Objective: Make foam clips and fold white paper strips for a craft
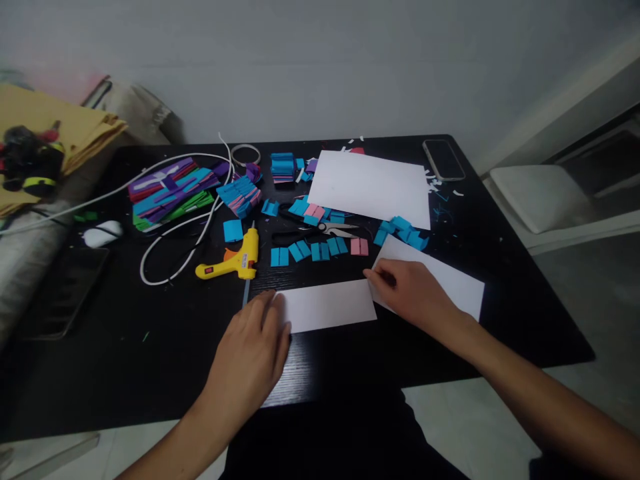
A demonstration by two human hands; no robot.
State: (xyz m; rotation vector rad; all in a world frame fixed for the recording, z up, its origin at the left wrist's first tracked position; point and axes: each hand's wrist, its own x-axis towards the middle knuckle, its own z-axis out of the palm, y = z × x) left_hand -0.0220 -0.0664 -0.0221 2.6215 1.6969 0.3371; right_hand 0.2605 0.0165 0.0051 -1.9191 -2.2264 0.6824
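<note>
A narrow white paper strip (333,307) lies across the front of the black table. My left hand (255,340) has its fingers curled over the strip's left end. At the strip's upper right corner, my right hand (413,290) is closed in a pinch, thumb and forefinger together. Under that hand and to its right is another white piece of paper (450,277), partly hidden by it. Beyond the strip, folded blue paper pieces (320,251) form a row with a pink piece (359,247). Black-handled scissors (340,229) lie just behind them.
A yellow glue gun (243,257) lies left of the row. Behind it are a looped white cable (145,260) and bundled coloured paper strips (173,190). A large white sheet (373,187), paper scraps and a phone (444,160) occupy the back right.
</note>
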